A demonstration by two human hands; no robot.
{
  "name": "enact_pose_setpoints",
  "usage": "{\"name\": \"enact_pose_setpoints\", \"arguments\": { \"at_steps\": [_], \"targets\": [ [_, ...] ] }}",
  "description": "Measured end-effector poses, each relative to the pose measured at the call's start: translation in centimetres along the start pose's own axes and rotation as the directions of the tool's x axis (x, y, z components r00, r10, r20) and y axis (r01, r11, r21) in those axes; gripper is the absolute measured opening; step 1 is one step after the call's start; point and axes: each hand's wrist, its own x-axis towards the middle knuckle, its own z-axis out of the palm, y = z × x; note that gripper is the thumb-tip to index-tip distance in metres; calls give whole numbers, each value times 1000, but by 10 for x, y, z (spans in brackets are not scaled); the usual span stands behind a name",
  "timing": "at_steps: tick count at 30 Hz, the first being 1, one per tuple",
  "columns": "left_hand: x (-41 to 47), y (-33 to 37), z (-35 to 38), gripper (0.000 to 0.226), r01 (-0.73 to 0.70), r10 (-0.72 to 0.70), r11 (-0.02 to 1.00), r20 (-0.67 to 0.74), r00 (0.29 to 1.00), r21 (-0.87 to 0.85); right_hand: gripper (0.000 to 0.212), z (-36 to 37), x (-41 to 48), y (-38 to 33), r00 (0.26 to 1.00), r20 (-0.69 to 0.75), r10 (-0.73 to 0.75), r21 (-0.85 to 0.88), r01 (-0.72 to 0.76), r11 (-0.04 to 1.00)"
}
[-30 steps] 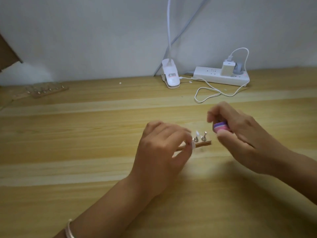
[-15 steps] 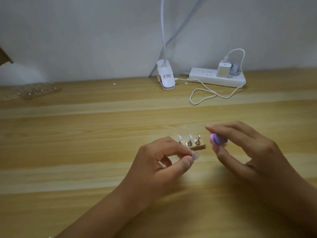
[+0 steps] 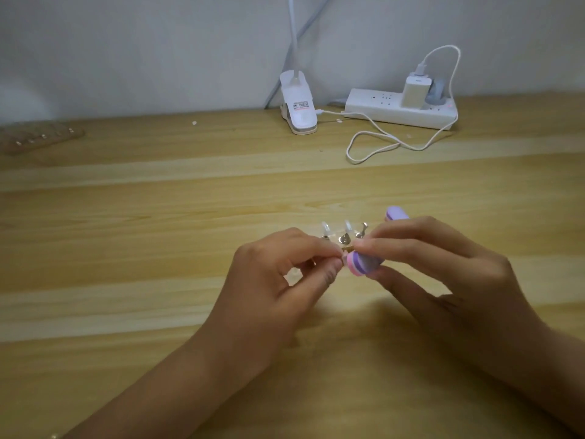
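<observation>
over the pale wooden desk (image 3: 126, 217), our left hand (image 3: 272, 280) pinches the clip strip (image 3: 344, 238) by its end; we judge it light and fragile. our right hand (image 3: 443, 270) grips the spongy-looking buffer block (image 3: 362, 264) against it.

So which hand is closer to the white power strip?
Right. The right hand, holding a purple block, is straight in front of the power strip; the left hand, pinching a clip strip, is further left.

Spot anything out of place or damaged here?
Nothing looks damaged or spilled. A few white specks lie loose on the desk by the clip lamp, and the charging cable sprawls in a loop before the power strip.
</observation>
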Motion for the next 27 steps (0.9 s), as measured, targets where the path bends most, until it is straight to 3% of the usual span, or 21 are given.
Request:
{"name": "enact_pose_setpoints", "arguments": {
  "at_steps": [15, 27],
  "targets": [
    [-2, 0, 4, 16, 21, -19, 999, 62, 998, -35, 25, -2, 3, 4, 999, -37, -38, -15, 38, 999],
    [-3, -3, 4, 13, 115, -101, 974, 80, 992, -193, 19, 2, 1, 1, 996, -42, -76, -12, 75, 997]
  ]
}}
